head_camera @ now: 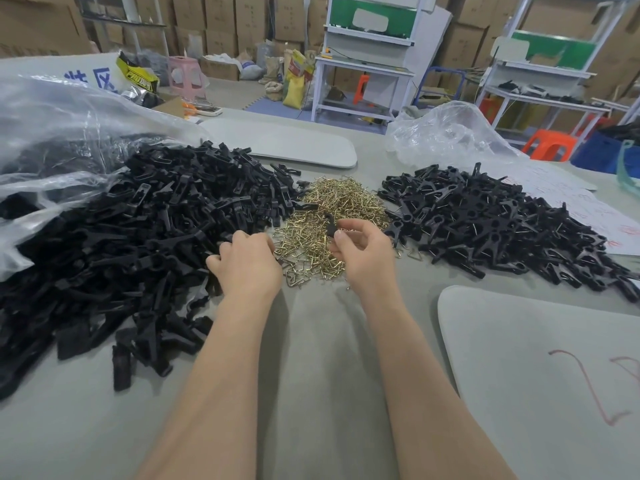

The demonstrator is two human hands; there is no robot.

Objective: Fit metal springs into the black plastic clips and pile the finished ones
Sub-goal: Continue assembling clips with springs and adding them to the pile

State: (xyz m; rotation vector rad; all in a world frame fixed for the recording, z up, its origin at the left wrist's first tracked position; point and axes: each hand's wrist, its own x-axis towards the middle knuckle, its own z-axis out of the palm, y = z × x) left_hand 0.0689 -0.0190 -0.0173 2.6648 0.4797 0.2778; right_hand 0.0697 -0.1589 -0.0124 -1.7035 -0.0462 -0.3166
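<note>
The grey table [311,358] carried a large heap of loose black plastic clips [138,237] on the left, a smaller pile of finished black clips [485,223] on the right, and a mound of brass-coloured metal springs [343,199] between them. The left hand [247,263] lay at the heap's near edge, fingers [239,239] curled downward; whether they held anything could not be determined. The right hand [365,252] hovered over the springs, thumb and fingers pinching a single black plastic clip [330,226].
</note>
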